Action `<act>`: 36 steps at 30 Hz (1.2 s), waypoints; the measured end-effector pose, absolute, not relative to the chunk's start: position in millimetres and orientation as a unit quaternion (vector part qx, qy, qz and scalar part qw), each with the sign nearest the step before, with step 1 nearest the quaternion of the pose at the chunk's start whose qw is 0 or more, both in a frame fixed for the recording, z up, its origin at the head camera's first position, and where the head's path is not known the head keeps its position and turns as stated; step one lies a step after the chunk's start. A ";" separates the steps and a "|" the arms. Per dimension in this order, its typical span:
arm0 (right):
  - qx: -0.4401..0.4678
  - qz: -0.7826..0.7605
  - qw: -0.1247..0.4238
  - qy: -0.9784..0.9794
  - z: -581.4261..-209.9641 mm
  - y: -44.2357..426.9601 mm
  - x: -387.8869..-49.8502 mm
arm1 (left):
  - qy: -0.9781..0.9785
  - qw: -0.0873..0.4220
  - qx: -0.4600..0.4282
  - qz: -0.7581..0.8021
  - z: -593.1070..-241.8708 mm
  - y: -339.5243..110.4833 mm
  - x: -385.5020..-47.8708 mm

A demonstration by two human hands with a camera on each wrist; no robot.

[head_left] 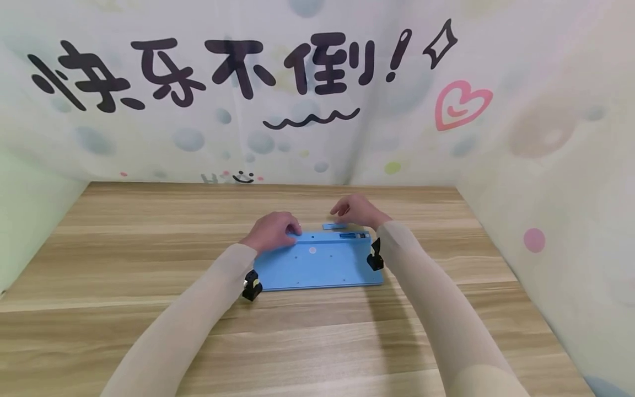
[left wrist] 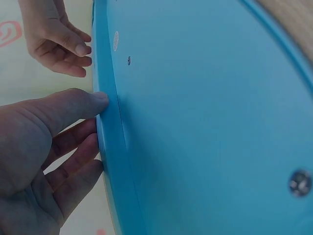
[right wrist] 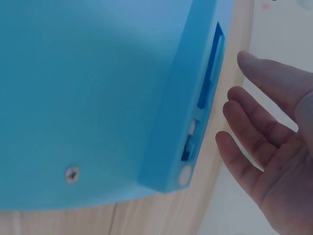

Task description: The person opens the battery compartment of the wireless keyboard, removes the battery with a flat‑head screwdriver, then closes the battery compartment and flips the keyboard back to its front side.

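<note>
A blue keyboard [head_left: 317,267] lies underside up on the table, showing small screws and a raised strip along its far edge. At the strip's right end is an open battery slot [right wrist: 211,73]. My left hand [head_left: 272,231] grips the far edge left of centre, thumb [left wrist: 100,100] on the strip and fingers against the outer side. Beyond the slot, my right hand [head_left: 359,210] hovers with loosely bent fingers and holds nothing. A small blue cover [head_left: 334,226] lies on the table behind the keyboard, just below the right hand.
The wood-grain table [head_left: 317,342] ends at a patterned cloth [head_left: 307,149] at the back, and another sheet [head_left: 570,182] borders the right side. Small black devices [head_left: 252,286] are worn at both wrists.
</note>
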State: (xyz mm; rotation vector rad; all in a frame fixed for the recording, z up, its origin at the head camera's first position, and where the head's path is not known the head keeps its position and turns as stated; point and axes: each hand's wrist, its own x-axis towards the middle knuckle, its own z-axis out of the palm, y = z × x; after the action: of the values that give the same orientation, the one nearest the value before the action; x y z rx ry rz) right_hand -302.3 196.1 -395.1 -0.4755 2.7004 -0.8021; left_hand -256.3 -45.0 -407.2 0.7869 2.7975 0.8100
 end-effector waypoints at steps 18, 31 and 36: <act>-0.155 -0.273 0.171 0.934 -405.7 185.1 -306.0 | 0.927 0.069 0.256 0.267 -405.6 -44.7 -255.9; -0.145 -0.277 0.169 0.935 -408.4 185.1 -304.3 | 0.928 0.070 0.255 0.262 -403.5 -43.8 -254.5; -0.142 -0.279 0.177 0.933 -407.3 184.8 -303.9 | 0.927 0.071 0.256 0.264 -402.8 -44.0 -254.1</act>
State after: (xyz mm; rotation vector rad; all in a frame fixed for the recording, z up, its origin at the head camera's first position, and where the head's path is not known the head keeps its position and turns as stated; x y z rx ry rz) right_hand -303.9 184.8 -407.3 -0.4015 2.6403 -0.7895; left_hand -254.1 -44.0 -402.8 0.7685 2.7887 0.7926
